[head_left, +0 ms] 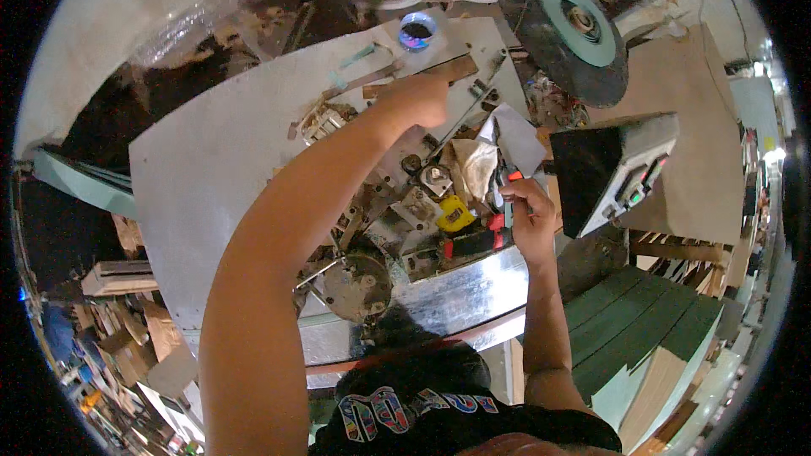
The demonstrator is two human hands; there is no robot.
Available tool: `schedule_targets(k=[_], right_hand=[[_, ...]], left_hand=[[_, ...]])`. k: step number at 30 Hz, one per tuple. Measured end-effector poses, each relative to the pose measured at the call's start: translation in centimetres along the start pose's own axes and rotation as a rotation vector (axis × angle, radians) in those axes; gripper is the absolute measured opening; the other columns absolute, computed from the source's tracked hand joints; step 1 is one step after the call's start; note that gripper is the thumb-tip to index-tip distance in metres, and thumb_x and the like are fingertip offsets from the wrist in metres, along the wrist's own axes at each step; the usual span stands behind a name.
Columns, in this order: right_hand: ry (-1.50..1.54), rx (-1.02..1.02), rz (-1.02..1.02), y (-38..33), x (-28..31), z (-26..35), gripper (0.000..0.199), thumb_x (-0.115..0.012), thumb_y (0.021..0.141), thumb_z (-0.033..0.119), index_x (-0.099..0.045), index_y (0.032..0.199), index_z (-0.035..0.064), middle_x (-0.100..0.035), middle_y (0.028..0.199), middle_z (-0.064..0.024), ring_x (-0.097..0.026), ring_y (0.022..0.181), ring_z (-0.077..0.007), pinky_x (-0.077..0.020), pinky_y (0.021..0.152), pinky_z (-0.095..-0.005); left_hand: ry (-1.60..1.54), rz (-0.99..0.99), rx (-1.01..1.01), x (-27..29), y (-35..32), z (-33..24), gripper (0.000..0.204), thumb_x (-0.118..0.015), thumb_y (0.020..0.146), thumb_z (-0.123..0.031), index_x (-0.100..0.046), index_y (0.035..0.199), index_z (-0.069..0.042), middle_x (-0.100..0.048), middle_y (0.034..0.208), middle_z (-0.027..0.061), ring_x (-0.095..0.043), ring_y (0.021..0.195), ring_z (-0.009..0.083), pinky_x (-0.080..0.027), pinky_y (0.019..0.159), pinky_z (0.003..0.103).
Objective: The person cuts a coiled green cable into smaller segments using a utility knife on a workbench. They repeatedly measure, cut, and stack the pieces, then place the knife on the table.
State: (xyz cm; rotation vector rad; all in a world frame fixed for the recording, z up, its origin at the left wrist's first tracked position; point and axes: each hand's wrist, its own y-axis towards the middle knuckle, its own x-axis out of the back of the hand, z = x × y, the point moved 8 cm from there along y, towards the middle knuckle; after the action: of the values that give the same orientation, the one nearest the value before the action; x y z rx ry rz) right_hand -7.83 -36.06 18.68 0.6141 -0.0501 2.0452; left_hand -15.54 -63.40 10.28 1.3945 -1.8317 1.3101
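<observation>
My left hand (418, 101) reaches across to the far side of the table, its fingers curled down and mostly hidden. A flat wooden strip (460, 68) runs under or beside it; whether I grip the strip does not show. My right hand (532, 211) is bent at the table's right side, fingers drawn together over a small item I cannot make out. Close to it lie a beige cloth (473, 167), a yellow tape measure (455, 214) and a red-and-black tool (473, 244). Metal blocks and fittings (416, 207) clutter the middle.
A round clear container with dark contents (417, 31) stands at the far edge. A large dark disc with a green hub (577, 24) rises at the far right. A black box with a switch panel (621, 173) borders the right side. A round metal plate (356, 285) sits near me.
</observation>
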Motion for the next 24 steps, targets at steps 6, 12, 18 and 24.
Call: schedule_targets(k=[6,12,18,24], right_hand=[[-0.068,0.067,-0.138,-6.7,4.4,3.3,0.034,-0.054,0.084,-0.022,-0.075,0.100,0.0004,-0.071,0.093,-0.0119,-0.068,0.083,-0.0232,-0.0543,0.077,-0.0322],[-0.069,0.075,-0.151,-14.9,4.9,6.0,0.034,-0.055,0.084,-0.021,-0.075,0.099,0.0026,-0.071,0.092,-0.0118,-0.070,0.085,-0.0258,-0.0552,0.075,-0.0359],[-0.155,0.251,0.064,-22.1,-0.4,12.1,0.033,-0.063,0.076,-0.012,-0.076,0.101,0.0056,-0.073,0.096,-0.0136,-0.071,0.093,-0.0368,-0.0561,0.083,-0.0459],[-0.417,0.236,0.394,-33.6,-5.6,15.1,0.031,-0.071,0.085,0.011,-0.074,0.116,0.0140,-0.074,0.109,-0.0113,-0.071,0.102,-0.0358,-0.0567,0.092,-0.0484]], left_hand=[[0.140,-0.240,-0.041,9.6,-13.9,-5.9,0.019,-0.070,0.094,-0.018,-0.079,0.102,-0.004,-0.077,0.098,0.0195,-0.075,0.093,0.0419,-0.060,0.080,0.054],[-0.608,-0.092,-0.476,7.2,-38.1,-19.6,0.017,-0.077,0.097,-0.023,-0.075,0.099,-0.006,-0.076,0.095,0.0123,-0.075,0.095,0.0306,-0.058,0.086,0.044],[-1.084,0.498,-1.068,-1.8,-54.5,-31.4,0.039,-0.078,0.098,-0.037,-0.068,0.117,-0.004,-0.071,0.122,0.0138,-0.067,0.118,0.0331,-0.051,0.104,0.046],[-1.151,0.756,-1.361,-6.4,-62.7,-35.1,0.073,-0.072,0.093,-0.068,-0.061,0.129,-0.005,-0.064,0.126,0.0151,-0.060,0.125,0.0363,-0.045,0.107,0.048]])
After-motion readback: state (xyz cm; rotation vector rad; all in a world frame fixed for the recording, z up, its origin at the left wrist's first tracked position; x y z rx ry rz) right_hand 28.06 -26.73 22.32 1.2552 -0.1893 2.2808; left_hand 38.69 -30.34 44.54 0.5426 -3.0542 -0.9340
